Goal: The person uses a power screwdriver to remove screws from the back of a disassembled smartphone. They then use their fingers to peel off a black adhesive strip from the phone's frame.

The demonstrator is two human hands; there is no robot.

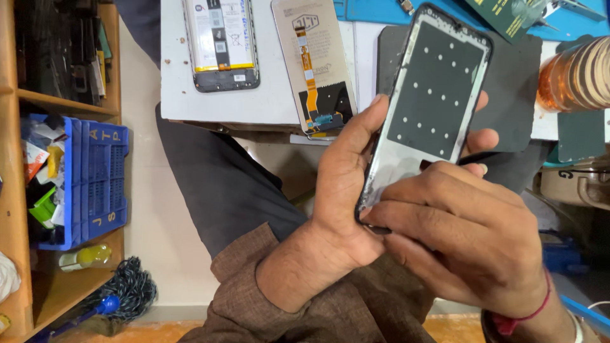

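Both hands meet at a black-rimmed phone middle frame with a dark, white-dotted inner plate (432, 89), held tilted above the lap and just in front of the bench edge. Gripping from behind, the left hand (343, 190) cradles the frame, its thumb laid up the left rim and its fingertips showing past the right rim. Bent over the frame's lower end, the right hand (470, 235) presses its fingertips against the bottom corner; a red thread band circles that wrist. Brown sleeves cover both forearms. Beyond the frame, a white work board (178, 82) carries an opened phone body with a white battery (220, 44) and, beside it, a loose display panel with an orange flex cable (314, 67). A dark mat (515, 108) lies behind the frame, with a roll of amber tape (575, 76) to its right. Far left, a wooden shelf (57, 101) holds a blue plastic crate (95, 184) of oddments.
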